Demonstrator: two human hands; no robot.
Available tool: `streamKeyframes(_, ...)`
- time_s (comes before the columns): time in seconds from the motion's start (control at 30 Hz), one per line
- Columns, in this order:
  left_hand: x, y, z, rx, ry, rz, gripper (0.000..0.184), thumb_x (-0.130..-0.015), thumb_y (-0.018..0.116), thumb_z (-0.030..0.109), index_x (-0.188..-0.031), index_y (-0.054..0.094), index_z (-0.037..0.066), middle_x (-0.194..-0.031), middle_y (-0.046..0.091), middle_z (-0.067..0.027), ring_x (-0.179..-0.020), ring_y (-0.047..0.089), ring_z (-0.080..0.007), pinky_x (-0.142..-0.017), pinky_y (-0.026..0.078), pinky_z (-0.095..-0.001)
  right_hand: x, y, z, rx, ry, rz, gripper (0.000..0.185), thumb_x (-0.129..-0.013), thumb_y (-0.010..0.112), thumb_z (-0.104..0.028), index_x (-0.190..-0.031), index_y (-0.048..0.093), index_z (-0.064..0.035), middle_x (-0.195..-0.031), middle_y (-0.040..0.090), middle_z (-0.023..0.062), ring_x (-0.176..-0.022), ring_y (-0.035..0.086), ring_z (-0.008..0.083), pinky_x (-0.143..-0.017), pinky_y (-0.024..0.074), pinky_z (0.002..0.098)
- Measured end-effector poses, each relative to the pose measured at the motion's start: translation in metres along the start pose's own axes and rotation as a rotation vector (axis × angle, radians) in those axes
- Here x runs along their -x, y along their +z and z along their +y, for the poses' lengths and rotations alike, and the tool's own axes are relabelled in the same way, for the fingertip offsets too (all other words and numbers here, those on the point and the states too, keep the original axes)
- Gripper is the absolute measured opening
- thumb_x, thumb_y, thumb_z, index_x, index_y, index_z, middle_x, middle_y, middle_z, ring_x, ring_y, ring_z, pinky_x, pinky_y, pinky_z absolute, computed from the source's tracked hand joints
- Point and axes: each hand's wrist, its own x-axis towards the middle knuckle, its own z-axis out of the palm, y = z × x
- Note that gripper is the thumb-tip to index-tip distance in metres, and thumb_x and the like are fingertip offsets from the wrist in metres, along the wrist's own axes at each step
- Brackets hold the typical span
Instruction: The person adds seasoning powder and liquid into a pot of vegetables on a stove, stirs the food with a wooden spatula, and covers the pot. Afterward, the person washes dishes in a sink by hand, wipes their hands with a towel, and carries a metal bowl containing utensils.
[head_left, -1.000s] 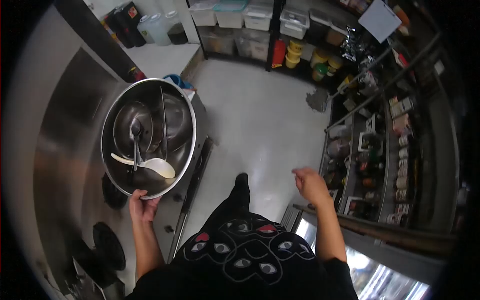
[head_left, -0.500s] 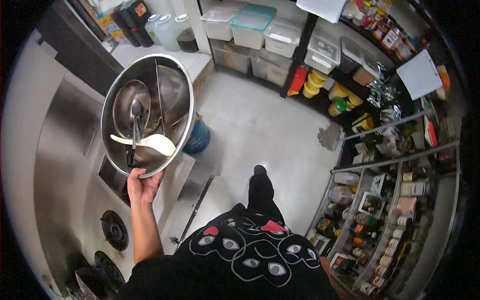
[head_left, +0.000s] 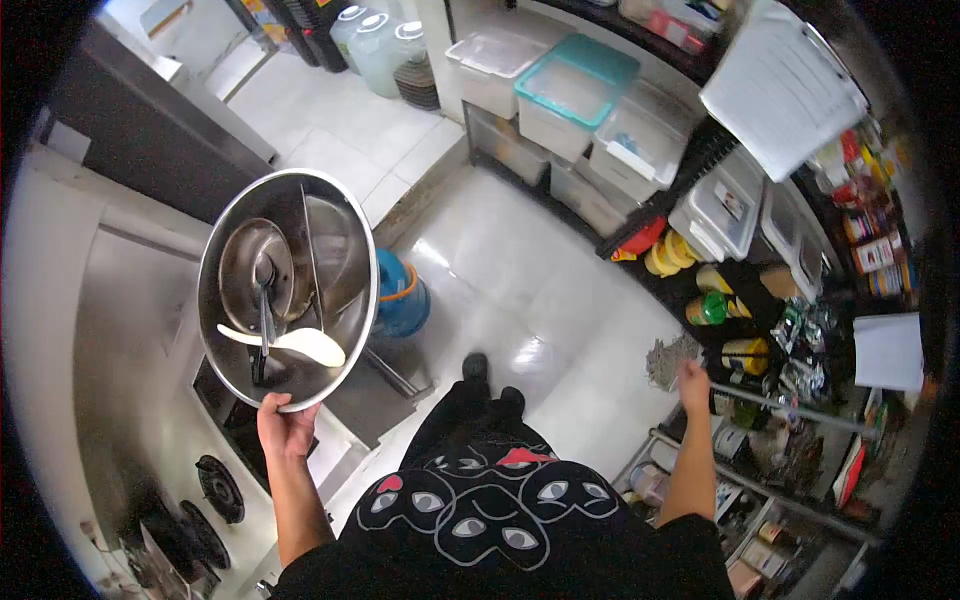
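My left hand [head_left: 288, 428] grips the near rim of a large metal bowl [head_left: 304, 382], held tilted at the left. Inside the bowl lie a dark round pan [head_left: 240, 265], a metal ladle [head_left: 265, 272] with a black handle, and a cream-coloured serving spoon [head_left: 312, 346] across the handle. A thin-edged metal piece [head_left: 338, 250] stands beside the pan; I cannot make out its kind. On the right, my right hand [head_left: 692, 388] looks loosely curled with nothing visible in it. It is close to the metal rail of the shelving; whether they touch is unclear.
Stove burners [head_left: 220, 488] lie along the left counter. A blue container [head_left: 402, 300] stands on the floor behind the bowl. Plastic storage boxes [head_left: 575, 95] fill a rack ahead, past a raised tiled step [head_left: 350, 150]. Bottles and jars crowd the right-hand shelves, near a grey mop head [head_left: 670, 360].
The view has shifted forward and turned as I walk. The bowl stays in my left hand, now lower in view. My right hand has come into view on the right.
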Motion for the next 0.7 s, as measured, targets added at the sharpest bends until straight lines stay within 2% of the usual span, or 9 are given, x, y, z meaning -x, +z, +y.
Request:
streamKeyframes(0.13,-0.033,0.016,0.001,0.026,-0.001,0.004,0.045,-0.066,0.046,0.001,-0.111,0.046,-0.008,-0.112,0.054,-0.0238,-0.102,0.055,-0.0391,-0.087,0.048,-0.0542,-0.083,-0.013,-0.138,-0.078,-0.036,-0.033,0.020,-0.080,0.055,-0.011,-0.098,0.061,-0.0063,-0.078,0.062,0.0137,-0.072,0.060,0.0237,-0.069,0.0469,0.0335)
streamKeyframes(0.23,-0.049,0.050,0.013,0.046,0.039,0.065,0.043,-0.067,0.046,0.001,-0.109,0.047,-0.008,-0.110,0.055,-0.0227,-0.098,0.058,-0.0388,-0.082,0.051,-0.0525,-0.113,0.032,-0.117,-0.119,-0.144,-0.076,0.020,-0.080,0.053,-0.009,-0.098,0.061,-0.0065,-0.077,0.062,0.0139,-0.071,0.060,0.0234,-0.067,0.0468,0.0334)
streamKeyframes(0.3,-0.059,0.062,0.016,0.056,0.037,0.097,0.042,-0.067,0.046,0.001,-0.108,0.047,-0.007,-0.108,0.055,-0.0223,-0.097,0.057,-0.0390,-0.082,0.051,-0.0529,-0.105,0.064,-0.095,-0.041,-0.119,-0.262,0.015,-0.083,0.047,-0.006,-0.092,0.059,-0.0021,-0.069,0.057,0.0047,-0.063,0.057,0.0137,-0.056,0.0465,0.0295)
streamKeyframes(0.33,-0.055,0.076,0.017,0.071,0.038,0.094,0.041,-0.067,0.046,0.002,-0.108,0.046,-0.007,-0.107,0.056,-0.0212,-0.097,0.058,-0.0388,-0.083,0.051,-0.0530,-0.081,0.048,-0.116,-0.036,-0.104,-0.353,0.013,-0.081,0.050,-0.009,-0.088,0.060,-0.0037,-0.070,0.058,0.0058,-0.064,0.057,0.0156,-0.057,0.0473,0.0317)
streamKeyframes(0.4,-0.072,0.107,0.016,0.051,0.058,0.109,0.042,-0.068,0.047,0.002,-0.109,0.045,-0.007,-0.107,0.055,-0.0208,-0.097,0.057,-0.0386,-0.083,0.050,-0.0530,-0.092,0.097,-0.023,0.015,-0.053,-0.642,0.023,-0.079,0.049,-0.014,-0.093,0.063,-0.0023,-0.087,0.065,0.0125,-0.078,0.061,0.0286,-0.069,0.0479,0.0360)
streamKeyframes(0.47,-0.097,0.143,0.018,0.027,0.082,0.130,0.042,-0.068,0.047,0.002,-0.109,0.043,-0.008,-0.108,0.054,-0.0205,-0.098,0.057,-0.0377,-0.084,0.050,-0.0523,-0.107,0.106,0.039,0.722,-0.816,-0.868,0.026,-0.076,0.047,-0.018,-0.092,0.063,-0.0043,-0.096,0.063,0.0135,-0.090,0.059,0.0321,-0.076,0.0468,0.0408)
streamKeyframes(0.57,-0.143,0.185,0.019,0.040,0.038,0.107,0.042,-0.068,0.047,0.002,-0.108,0.043,-0.008,-0.109,0.053,-0.0211,-0.099,0.056,-0.0375,-0.086,0.049,-0.0512,-0.142,0.062,-0.056,0.984,-0.580,-1.156,0.029,-0.070,0.048,-0.017,-0.094,0.063,-0.0081,-0.105,0.060,0.0132,-0.100,0.055,0.0309,-0.083,0.0456,0.0408)
streamKeyframes(0.67,-0.193,0.232,0.015,0.014,0.073,0.111,0.047,-0.068,0.045,0.003,-0.112,0.042,-0.013,-0.113,0.053,-0.0243,-0.102,0.055,-0.0384,-0.091,0.045,-0.0508,-0.230,0.113,0.014,0.237,0.563,-0.890,0.028,-0.072,0.062,-0.033,-0.089,0.059,-0.0116,-0.083,0.063,0.0083,-0.078,0.062,0.0206,-0.065,0.0503,0.0389)
streamKeyframes(0.7,-0.189,0.247,0.009,0.014,0.080,0.132,0.047,-0.068,0.045,0.003,-0.112,0.042,-0.013,-0.113,0.052,-0.0244,-0.102,0.055,-0.0387,-0.091,0.045,-0.0510,-0.251,0.111,-0.004,0.422,0.261,-0.995,0.029,-0.077,0.054,-0.034,-0.094,0.060,-0.0116,-0.097,0.061,0.0109,-0.091,0.059,0.0237,-0.078,0.0473,0.0378)
